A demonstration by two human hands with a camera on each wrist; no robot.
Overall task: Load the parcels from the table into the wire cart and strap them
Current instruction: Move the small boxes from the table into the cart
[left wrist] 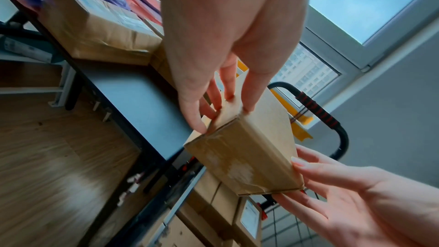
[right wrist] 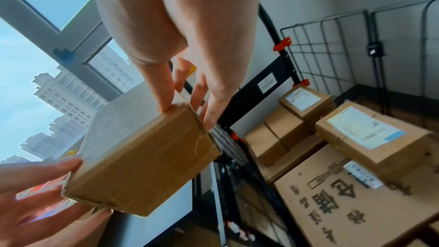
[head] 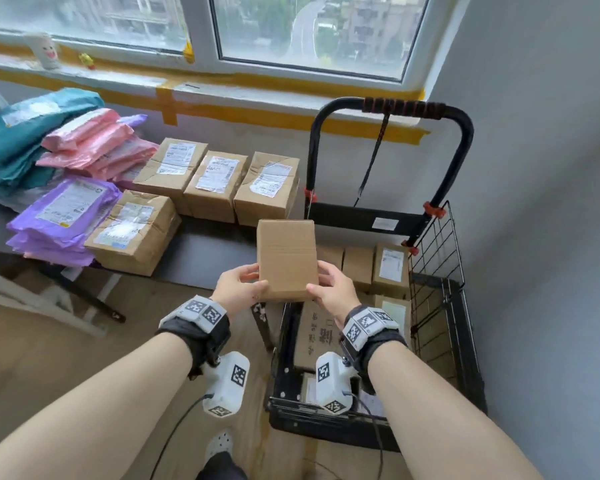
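A plain brown cardboard box (head: pixel 287 258) hangs in the air between the dark table (head: pixel 205 251) and the black wire cart (head: pixel 437 268). My left hand (head: pixel 243 285) grips its near left corner, thumb on top. My right hand (head: pixel 329 287) grips the near right corner in the same way. In the left wrist view the box (left wrist: pixel 247 155) is pinched by fingertips (left wrist: pixel 199 125). The right wrist view shows the box (right wrist: pixel 145 159) above the cart's load. Several brown parcels (head: pixel 390 268) lie in the cart on a large printed carton (right wrist: pixel 344 204).
On the table stand more brown boxes (head: pixel 215 183), one larger box (head: pixel 132 230), purple mailers (head: pixel 66 209), pink mailers (head: pixel 94 143) and teal bags (head: pixel 21 129). The cart's black handle (head: pixel 402 107) carries a hanging strap (head: pixel 374 150). A grey wall rises right of the cart.
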